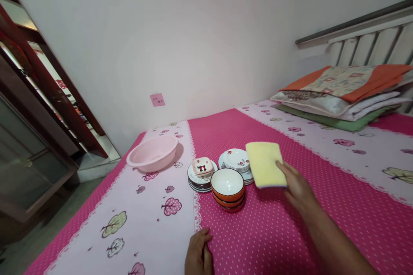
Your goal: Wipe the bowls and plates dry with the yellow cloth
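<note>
My right hand (298, 184) grips a folded yellow cloth (266, 165) by its right edge, holding it above the bed just right of the dishes. Low in the view, my left hand (198, 252) rests on the bedspread with loosely bent fingers and nothing in it. Between and beyond my hands stands a stack of orange bowls (228, 187) with white insides. Behind it on the left, small square dishes with a red and black print (202, 166) sit on stacked plates (200, 184). To the right, white flowered plates (236, 159) are piled on larger plates (248, 176), partly hidden by the bowls.
A pink plastic basin (153, 154) stands at the left on the pink and white bedspread (155, 227). Folded bedding (345, 90) is piled at the right by a headboard (371, 43). A white wall (206, 43) runs behind the bed, and a doorway opens on the left.
</note>
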Demonstrator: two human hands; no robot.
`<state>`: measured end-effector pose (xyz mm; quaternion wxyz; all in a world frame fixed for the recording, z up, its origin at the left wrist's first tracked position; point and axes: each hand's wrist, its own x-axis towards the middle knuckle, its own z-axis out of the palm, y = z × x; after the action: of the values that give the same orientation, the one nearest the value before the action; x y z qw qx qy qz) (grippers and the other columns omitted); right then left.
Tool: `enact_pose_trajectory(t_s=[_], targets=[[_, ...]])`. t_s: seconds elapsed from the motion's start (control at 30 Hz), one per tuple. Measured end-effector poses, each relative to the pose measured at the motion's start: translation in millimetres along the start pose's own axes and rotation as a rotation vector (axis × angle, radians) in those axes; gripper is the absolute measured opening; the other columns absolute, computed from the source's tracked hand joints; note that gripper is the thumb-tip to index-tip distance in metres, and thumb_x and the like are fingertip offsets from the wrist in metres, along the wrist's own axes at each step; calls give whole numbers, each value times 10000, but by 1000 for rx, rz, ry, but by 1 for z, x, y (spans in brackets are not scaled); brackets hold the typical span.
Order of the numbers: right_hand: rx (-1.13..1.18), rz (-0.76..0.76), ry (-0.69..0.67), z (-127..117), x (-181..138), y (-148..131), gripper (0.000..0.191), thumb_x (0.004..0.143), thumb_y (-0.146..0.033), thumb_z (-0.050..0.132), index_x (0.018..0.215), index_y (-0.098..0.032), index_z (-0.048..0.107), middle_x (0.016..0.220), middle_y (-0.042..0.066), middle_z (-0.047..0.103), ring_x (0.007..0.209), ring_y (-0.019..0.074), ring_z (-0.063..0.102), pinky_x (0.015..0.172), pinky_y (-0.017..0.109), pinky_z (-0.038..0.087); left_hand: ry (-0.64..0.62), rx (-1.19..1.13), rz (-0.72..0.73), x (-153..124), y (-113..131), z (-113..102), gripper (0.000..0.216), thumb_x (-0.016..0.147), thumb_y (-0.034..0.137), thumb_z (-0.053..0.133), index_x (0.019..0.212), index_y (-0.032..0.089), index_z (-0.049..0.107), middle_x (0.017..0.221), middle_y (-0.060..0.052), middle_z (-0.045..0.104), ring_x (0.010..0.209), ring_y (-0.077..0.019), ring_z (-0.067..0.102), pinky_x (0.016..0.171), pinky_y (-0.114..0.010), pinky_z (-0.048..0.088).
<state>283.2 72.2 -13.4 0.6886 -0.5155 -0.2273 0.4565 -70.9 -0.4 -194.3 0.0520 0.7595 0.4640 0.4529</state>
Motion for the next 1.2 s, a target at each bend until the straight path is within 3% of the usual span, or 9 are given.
enact_pose_trajectory(t_s=[0.17,0.33,0.47,0.67,0.83,0.93,1.03,1.1,1.2], targets=[[-61,-17,-160,53,57,-6,245,980,-362,667,1106,-153,685,1040,49,741,846,176,715,764,356,607,-31,-15,16,-3,-6,1,388,883,79,453,1099,230,738,1167,-104,787,1079,-246,756,915,-434,653],[-137,-32,-282,83,68,-3,295,996,-379,649,1202,-167,652,1154,67,698,931,196,700,798,387,611,-39,-36,-36,-8,-12,4,399,873,73,458,1100,239,741,1185,-97,781,1105,-248,745,946,-446,641],[-233,-82,-419,77,49,1,298,1018,-415,604,1167,-162,658,1084,54,711,869,176,700,759,357,604,-43,-56,-91,-6,-4,3,386,879,84,456,1087,240,741,1192,-96,776,1117,-250,735,964,-458,629],[-638,-125,-631,69,34,24,246,987,-390,660,1035,-150,687,957,17,711,782,159,685,713,333,592,-48,-105,-177,1,13,-3,341,903,117,464,1058,227,748,1178,-113,773,1107,-256,729,966,-475,617],[-863,-328,-632,68,39,26,267,977,-404,664,1071,-157,698,1052,48,732,933,208,706,856,418,586,17,-151,-235,2,20,-2,313,880,127,489,995,226,763,1144,-121,777,1081,-271,730,950,-487,611],[-910,-487,-571,65,30,20,380,1005,-415,547,1259,-159,666,1243,145,722,1121,273,688,980,476,544,11,-157,-246,2,23,-4,314,876,123,494,994,229,765,1148,-119,776,1085,-271,729,956,-484,606],[-963,-671,-520,62,10,17,553,1013,-449,420,1446,-130,549,1495,204,575,1372,318,538,1140,520,423,-21,-162,-257,3,24,-6,330,877,111,488,1011,233,763,1159,-115,772,1095,-266,725,966,-477,601],[-1023,-768,-550,63,-6,20,572,997,-463,443,1450,-132,554,1571,191,507,1475,325,423,1220,549,307,-21,-169,-273,4,26,-7,329,885,116,483,1013,235,762,1161,-116,769,1100,-266,721,974,-479,594],[-1133,-824,-636,64,-25,29,510,945,-445,559,1336,-135,662,1494,206,591,1456,374,453,1214,614,276,-10,-183,-288,3,27,-4,316,894,135,481,1006,235,759,1159,-117,766,1097,-270,717,977,-487,586]])
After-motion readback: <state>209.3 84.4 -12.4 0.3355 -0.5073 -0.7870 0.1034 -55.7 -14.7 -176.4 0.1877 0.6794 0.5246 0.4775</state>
